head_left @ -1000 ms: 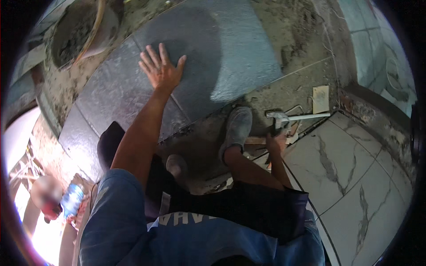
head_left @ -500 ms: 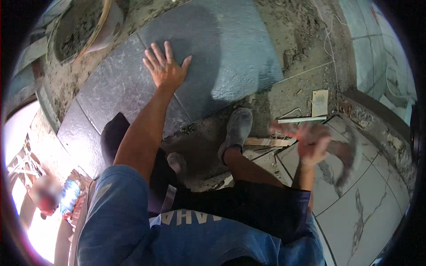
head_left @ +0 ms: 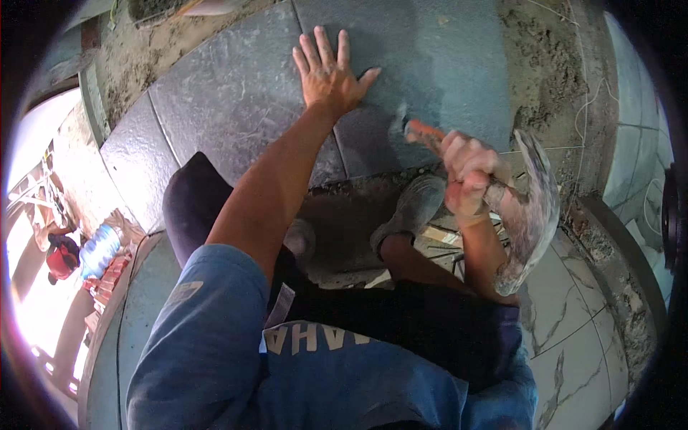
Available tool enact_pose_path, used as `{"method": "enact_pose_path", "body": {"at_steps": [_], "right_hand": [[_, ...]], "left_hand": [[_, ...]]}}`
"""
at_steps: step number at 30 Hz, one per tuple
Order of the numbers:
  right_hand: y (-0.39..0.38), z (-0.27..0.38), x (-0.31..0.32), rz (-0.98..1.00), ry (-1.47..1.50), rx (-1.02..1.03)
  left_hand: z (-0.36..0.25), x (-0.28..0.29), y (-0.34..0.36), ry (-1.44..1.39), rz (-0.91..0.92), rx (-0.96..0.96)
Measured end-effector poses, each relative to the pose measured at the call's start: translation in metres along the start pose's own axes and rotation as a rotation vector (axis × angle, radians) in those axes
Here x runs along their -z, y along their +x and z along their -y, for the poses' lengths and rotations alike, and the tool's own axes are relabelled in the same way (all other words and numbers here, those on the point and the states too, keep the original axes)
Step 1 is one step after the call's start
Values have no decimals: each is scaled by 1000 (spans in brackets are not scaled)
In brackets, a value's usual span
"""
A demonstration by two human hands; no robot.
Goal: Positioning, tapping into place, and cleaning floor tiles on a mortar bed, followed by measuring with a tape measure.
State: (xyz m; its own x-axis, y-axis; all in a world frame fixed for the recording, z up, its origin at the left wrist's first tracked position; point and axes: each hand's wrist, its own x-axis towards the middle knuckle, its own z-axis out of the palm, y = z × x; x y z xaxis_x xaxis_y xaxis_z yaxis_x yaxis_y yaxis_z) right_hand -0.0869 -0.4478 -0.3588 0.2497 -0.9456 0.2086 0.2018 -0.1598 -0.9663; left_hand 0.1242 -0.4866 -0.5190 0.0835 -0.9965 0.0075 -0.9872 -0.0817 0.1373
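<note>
Across the joint (head_left: 339, 152) between dark grey tiles (head_left: 229, 93), found left hand (head_left: 333, 87) laid flat, fingers spread, gripping nothing. To its right, noted right hand (head_left: 469, 168) closed round the orange handle (head_left: 428, 136) of a curved grey-headed tool (head_left: 532, 211), held aloft. Judged possible: chipped tile edge or bruised fingers from a misdirected swing; slipped tool from a dusty grip; uneven seating from lopsided palm pressure.

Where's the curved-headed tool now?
Head view, right of centre: the tool is in the right hand, the left hand on the dark tiles to its left.
</note>
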Motion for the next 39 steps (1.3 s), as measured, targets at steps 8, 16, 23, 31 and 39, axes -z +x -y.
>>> {"method": "enact_pose_path", "body": {"at_steps": [8,16,23,31,39], "right_hand": [[8,10,0,60,-396,-68],[23,47,-17,89,-599,-374],[82,49,0,106,-660,-13],[100,27,6,178,-814,-197],[108,21,36,138,-712,-23]], "left_hand": [[0,12,0,-82,-13,5],[-1,8,35,-179,-18,77],[-2,15,49,-183,-21,143],[-6,26,52,-146,16,149],[-14,35,57,-50,155,198]]}}
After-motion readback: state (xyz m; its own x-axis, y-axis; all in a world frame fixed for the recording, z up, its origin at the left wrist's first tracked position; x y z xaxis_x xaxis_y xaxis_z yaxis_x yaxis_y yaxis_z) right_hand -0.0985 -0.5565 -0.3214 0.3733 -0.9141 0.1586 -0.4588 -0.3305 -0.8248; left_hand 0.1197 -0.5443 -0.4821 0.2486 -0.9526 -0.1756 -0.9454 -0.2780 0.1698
